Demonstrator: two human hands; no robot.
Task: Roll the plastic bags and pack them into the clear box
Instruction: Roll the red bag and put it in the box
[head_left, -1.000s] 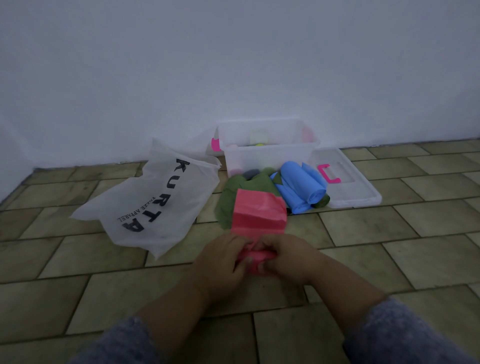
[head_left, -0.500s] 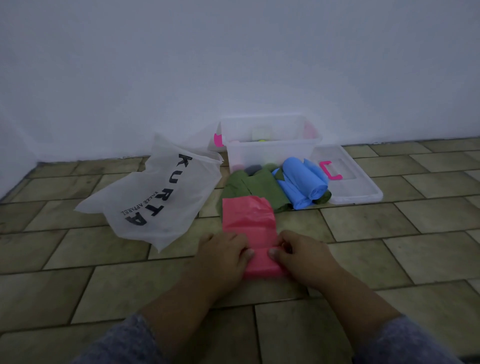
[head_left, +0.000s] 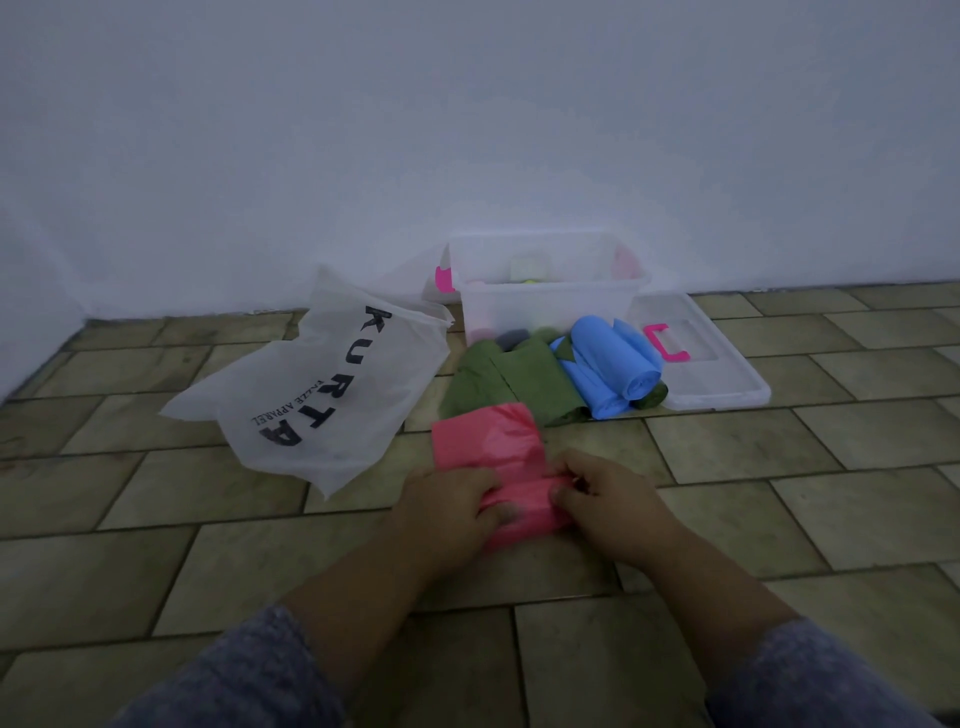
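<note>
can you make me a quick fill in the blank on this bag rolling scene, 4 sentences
1. Both hands are rolling a bag coloured ____.
2. The white bag on the floor reads ____ in large black letters.
3. The rolled bag beside the green bags is coloured ____.
4. The clear box stands against the ____.

The left hand and right hand grip the bag; the rolled bag lies near the lid.

Missing words: pink; KURTA; blue; wall

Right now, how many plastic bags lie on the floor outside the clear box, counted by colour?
Pink bag: 1
White printed bag: 1
Green bags: 1 pile, number unclear
Blue bags: about 2 rolls
Total: at least 5
</note>
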